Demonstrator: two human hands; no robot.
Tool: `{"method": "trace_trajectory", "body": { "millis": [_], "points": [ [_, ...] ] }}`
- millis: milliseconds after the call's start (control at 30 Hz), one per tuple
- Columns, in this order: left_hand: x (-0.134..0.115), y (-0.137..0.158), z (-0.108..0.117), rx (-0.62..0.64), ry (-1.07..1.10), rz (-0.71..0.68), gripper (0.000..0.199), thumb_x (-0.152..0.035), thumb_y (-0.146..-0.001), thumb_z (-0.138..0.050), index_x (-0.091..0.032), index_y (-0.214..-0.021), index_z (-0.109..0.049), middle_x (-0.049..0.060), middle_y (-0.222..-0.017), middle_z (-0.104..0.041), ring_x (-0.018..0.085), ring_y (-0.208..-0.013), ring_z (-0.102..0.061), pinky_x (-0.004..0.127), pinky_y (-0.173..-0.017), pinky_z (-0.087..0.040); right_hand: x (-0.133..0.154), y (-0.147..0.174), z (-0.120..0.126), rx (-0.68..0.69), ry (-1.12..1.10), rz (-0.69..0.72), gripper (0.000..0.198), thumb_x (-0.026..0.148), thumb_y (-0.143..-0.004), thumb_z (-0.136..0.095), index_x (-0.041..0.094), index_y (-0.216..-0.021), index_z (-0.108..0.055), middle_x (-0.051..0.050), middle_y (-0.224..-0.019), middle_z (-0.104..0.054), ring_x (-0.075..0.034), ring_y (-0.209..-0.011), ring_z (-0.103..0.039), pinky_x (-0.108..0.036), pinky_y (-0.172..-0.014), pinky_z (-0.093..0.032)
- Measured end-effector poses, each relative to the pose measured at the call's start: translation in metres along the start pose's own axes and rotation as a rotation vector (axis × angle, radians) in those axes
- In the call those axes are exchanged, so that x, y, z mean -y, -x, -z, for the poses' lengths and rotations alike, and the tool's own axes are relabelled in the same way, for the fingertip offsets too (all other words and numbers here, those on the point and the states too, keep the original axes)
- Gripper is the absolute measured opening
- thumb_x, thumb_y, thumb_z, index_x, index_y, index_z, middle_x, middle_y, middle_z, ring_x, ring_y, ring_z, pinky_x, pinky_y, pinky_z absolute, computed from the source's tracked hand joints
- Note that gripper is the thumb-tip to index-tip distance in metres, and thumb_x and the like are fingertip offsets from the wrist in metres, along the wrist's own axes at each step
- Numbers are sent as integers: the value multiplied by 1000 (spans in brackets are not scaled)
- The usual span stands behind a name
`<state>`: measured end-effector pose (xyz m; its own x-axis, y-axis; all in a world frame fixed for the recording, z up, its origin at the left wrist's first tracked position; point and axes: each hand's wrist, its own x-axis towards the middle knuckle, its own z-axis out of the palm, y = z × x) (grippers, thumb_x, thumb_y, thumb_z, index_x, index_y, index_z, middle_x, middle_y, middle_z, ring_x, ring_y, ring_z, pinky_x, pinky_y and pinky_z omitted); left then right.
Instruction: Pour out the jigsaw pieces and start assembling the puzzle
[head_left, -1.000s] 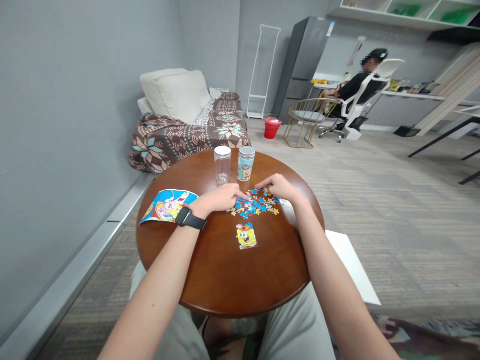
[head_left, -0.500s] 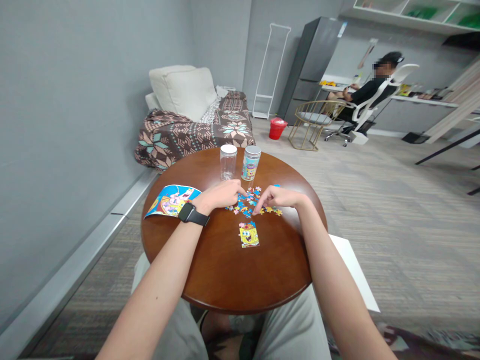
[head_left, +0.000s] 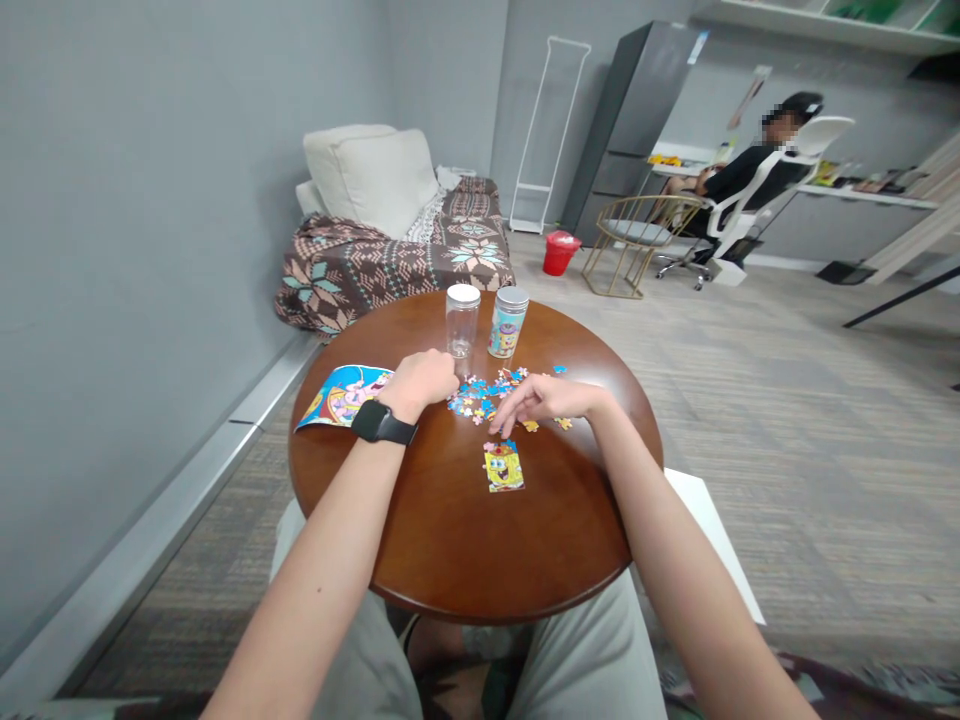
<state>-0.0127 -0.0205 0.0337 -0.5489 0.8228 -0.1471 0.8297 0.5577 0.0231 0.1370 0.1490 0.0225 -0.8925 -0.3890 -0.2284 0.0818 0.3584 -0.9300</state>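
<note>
My left hand (head_left: 427,382), with a black watch at the wrist, is curled closed at the left edge of a pile of loose jigsaw pieces (head_left: 480,392). Its fingertips are turned away, so whatever they may hold is hidden. Over the near right side of the pile, my right hand (head_left: 541,397) has its fingers stretched downward and apart, holding nothing I can see. Just below those fingertips lies a small joined section of jigsaw puzzle (head_left: 503,467) showing a yellow cartoon face. Left of my left hand is a curved picture sheet (head_left: 337,398), partly behind the wrist.
Behind the pile stand a clear jar (head_left: 463,325) and a printed jar (head_left: 508,325), both lidded, on the round wooden table (head_left: 480,560). Beyond are a covered sofa (head_left: 390,255), a red bin (head_left: 559,254), a wire chair (head_left: 637,235) and a seated person (head_left: 750,165).
My left hand has drawn back left from the pile and curled in. My right hand's fingers have shifted slightly left and spread, above the joined section. The view has turned slightly.
</note>
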Motion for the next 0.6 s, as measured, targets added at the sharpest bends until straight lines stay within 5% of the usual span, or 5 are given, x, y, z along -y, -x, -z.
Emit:
{"method": "trace_trajectory", "body": {
  "millis": [100,400,600],
  "points": [
    [-3,-2,-3,38,10,18,38,-22,-79,-48,-9,-107,-71,23,-104,-71,29,-98,-69,31,-80,-52,-4,-5,-2,42,-46,-25,39,8,-70,-51,12,-102,-73,-10,-108,-74,-17,-93,-72,-27,-85,-52],
    [-7,-6,-5,-10,32,-105,35,-20,-85,-42,-13,-101,-72,18,-104,-72,25,-93,-70,27,-77,-50,-20,2,15,-365,5,-74,40,3,-61,-48,11,-91,-74,-8,-92,-76,-18,-87,-71,-26,-79,-54],
    [2,-8,-7,111,63,-243,30,-23,-78,-46,-16,-79,-75,13,-83,-74,22,-69,-68,27,-60,-45,-8,2,7,-173,-25,-11,35,5,-64,-50,11,-90,-73,-7,-90,-76,-15,-81,-71,-26,-79,-53]
  ]
}}
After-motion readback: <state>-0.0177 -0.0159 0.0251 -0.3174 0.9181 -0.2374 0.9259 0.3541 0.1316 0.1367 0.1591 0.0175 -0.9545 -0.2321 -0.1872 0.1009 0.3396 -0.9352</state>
